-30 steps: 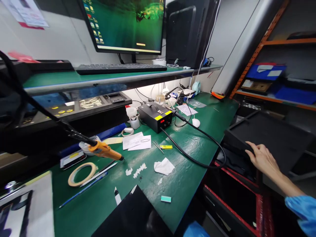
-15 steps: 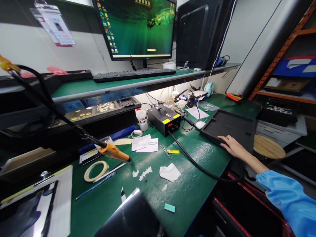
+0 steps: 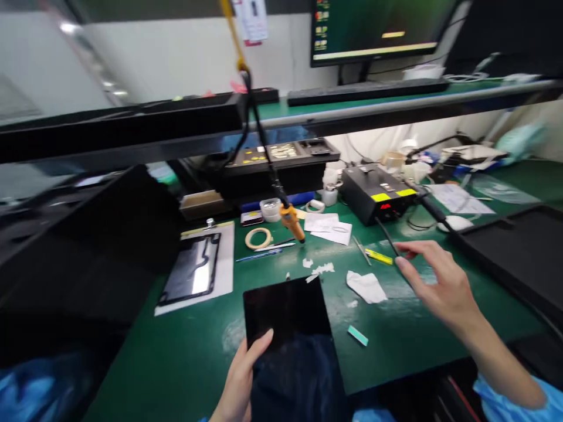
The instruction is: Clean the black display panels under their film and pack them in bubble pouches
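My left hand grips the left edge of a black tablet that lies face up at the near edge of the green bench, thumb on the glass. Over the bench to the right hovers my right hand, fingers spread and holding nothing, close to a yellow marker and a crumpled white wipe. An orange-tipped tool hangs on a black cable above the bench, behind the tablet.
A black tray lies at the right. A black heating station stands behind it, with tape roll, pens, papers and tweezers nearby. A second device on a white sheet lies left. A dark panel blocks the left.
The view swung left and down. My right hand left the black tray and came over the bench middle. My left hand, unseen before, now shows on the tablet's edge.
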Tool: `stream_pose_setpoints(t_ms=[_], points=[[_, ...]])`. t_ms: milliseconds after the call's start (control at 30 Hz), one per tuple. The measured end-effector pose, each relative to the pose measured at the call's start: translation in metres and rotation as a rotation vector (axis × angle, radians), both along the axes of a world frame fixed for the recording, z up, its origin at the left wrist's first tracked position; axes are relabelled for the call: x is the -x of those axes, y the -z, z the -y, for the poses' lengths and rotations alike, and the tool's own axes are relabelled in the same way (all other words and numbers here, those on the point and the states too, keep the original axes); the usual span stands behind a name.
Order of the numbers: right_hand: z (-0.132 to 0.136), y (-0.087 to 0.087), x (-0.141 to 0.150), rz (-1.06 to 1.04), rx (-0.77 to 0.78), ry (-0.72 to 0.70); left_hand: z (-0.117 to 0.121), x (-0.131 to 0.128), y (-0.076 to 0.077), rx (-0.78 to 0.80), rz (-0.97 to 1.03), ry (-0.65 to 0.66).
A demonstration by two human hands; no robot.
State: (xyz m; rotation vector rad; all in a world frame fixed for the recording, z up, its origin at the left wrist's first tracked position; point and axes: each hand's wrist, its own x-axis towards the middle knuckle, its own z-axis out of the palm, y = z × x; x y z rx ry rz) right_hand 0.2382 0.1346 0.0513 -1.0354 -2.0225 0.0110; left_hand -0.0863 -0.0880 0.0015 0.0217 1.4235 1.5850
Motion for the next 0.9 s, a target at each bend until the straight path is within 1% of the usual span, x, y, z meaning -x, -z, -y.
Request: stream_pose_setpoints(t_ms=[67,100,167,233,333,400,467,567,633,733,833,900], points=[[0.011,-0.008,0.061,-0.097,-0.042,-0.161,-0.018,0.017,-0.01,-0.092,0.081,0.039],[0.014,-0.011,0.089,-0.149,-0.068,-0.214,-0.029,0.026,-0.016,-0.123,0.116,0.069],[0.015,-0.014,0.138,-0.241,-0.098,-0.29,-0.047,0.041,-0.027,-0.181,0.117,0.042],[0.011,-0.014,0.176,-0.306,-0.12,-0.336,-0.061,0.053,-0.034,-0.232,0.126,0.042],[0.002,-0.005,0.212,-0.365,-0.133,-0.37,-0.07,0.067,-0.034,-0.291,0.148,0.077],[0.001,0.006,0.223,-0.389,-0.131,-0.372,-0.07,0.076,-0.028,-0.318,0.171,0.089],[0.003,0.02,0.227,-0.396,-0.132,-0.359,-0.071,0.083,-0.022,-0.329,0.21,0.078],[0.011,0.037,0.226,-0.36,-0.129,-0.351,-0.074,0.093,-0.013,-0.317,0.293,0.025],[0.017,0.042,0.226,-0.316,-0.112,-0.389,-0.078,0.1,-0.01,-0.311,0.348,-0.02],[0.03,0.045,0.232,-0.211,-0.086,-0.557,-0.083,0.11,-0.01,-0.321,0.391,-0.111],[0.048,0.047,0.243,-0.108,-0.082,-0.768,-0.085,0.117,-0.014,-0.337,0.394,-0.185],[0.062,0.049,0.25,-0.066,-0.078,-0.857,-0.086,0.117,-0.018,-0.346,0.385,-0.218]])
